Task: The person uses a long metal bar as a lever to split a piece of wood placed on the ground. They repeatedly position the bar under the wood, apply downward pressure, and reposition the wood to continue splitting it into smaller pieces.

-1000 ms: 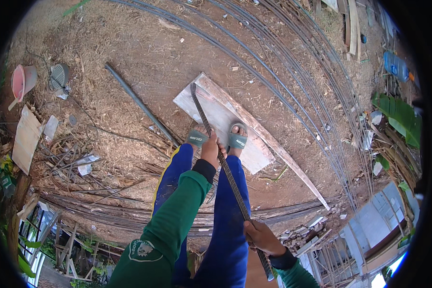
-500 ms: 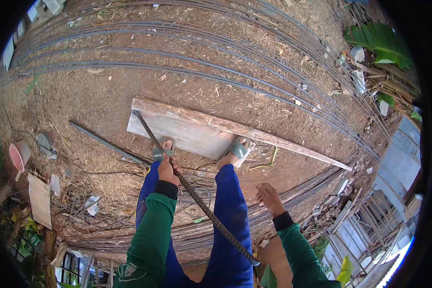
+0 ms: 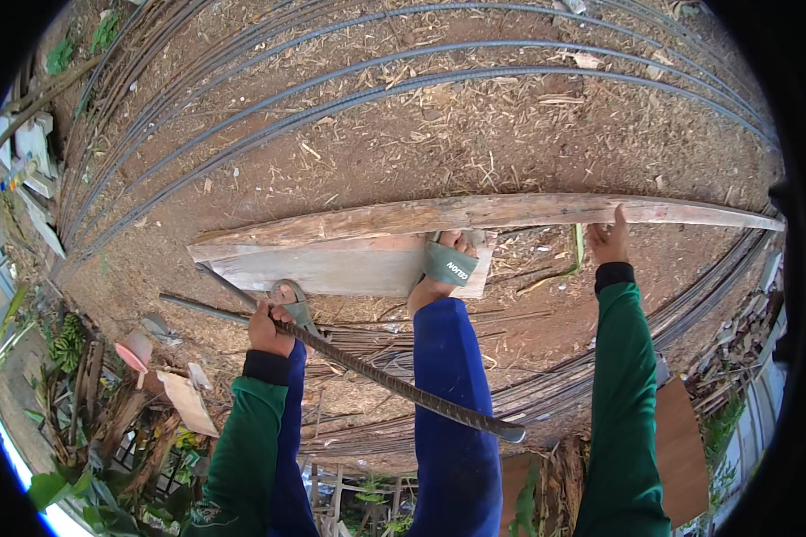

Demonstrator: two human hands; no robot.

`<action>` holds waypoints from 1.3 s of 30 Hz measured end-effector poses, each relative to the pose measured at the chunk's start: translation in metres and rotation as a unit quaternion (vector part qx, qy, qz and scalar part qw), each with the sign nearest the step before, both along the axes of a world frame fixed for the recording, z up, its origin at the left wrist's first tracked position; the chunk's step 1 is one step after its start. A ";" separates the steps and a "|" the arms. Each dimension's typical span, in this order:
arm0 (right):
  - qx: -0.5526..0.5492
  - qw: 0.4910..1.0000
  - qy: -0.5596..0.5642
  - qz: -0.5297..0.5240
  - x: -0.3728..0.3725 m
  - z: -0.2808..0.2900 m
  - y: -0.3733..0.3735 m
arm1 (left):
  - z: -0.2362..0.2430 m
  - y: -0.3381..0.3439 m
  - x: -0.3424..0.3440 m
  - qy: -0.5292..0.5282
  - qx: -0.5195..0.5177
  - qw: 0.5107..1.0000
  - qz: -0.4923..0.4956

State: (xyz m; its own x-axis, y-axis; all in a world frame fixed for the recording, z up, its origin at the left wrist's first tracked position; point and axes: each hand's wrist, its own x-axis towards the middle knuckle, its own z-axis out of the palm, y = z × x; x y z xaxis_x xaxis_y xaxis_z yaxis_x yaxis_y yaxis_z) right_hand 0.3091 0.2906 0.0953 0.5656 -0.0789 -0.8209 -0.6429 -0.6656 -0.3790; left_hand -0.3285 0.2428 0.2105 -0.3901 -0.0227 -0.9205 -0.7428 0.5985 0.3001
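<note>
My left hand (image 3: 270, 332) is closed around a dark ribbed steel bar (image 3: 376, 376). The bar slants from the board's left end, down across my legs, to a cut tip near my right knee. At the right, my right hand (image 3: 610, 243) reaches a long rough wooden beam (image 3: 510, 211), its fingers apart and touching the near edge. A flat grey board (image 3: 349, 268) lies against the beam's near side. My right sandalled foot (image 3: 450, 259) is on that board, while the left foot (image 3: 288, 302) stands by its near edge.
Long thin steel rods (image 3: 403, 88) curve across the ground beyond the beam. More rods (image 3: 546, 385) lie in a bundle behind my feet. Another pipe-like bar (image 3: 201, 307) rests left of my left foot. A pink bucket (image 3: 134, 350) and a wooden panel (image 3: 188, 403) stand at the left.
My right hand has moved forward and right from beside my leg to the beam. The left hand keeps its hold on the steel bar. My view has turned, shifting the scene.
</note>
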 end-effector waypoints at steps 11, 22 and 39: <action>0.228 0.963 0.087 -0.113 -0.028 -0.036 0.003 | 0.049 0.000 0.044 0.065 -0.002 0.998 0.018; 0.159 0.986 -0.012 -0.049 -0.005 0.019 0.001 | 0.091 0.013 0.030 -0.008 0.041 0.998 0.048; 0.298 0.939 -0.173 -0.021 -0.202 0.408 0.063 | 0.187 0.019 -0.085 -0.028 0.064 0.990 0.123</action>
State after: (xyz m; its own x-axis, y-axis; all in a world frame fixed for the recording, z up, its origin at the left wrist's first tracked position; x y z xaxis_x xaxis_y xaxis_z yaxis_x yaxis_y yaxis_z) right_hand 0.1071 0.3539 0.5030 0.8130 0.3080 -0.4942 -0.4338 -0.2458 -0.8668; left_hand -0.4130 0.2619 0.3971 -0.3354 0.0070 -0.9420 -0.8793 0.3564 0.3158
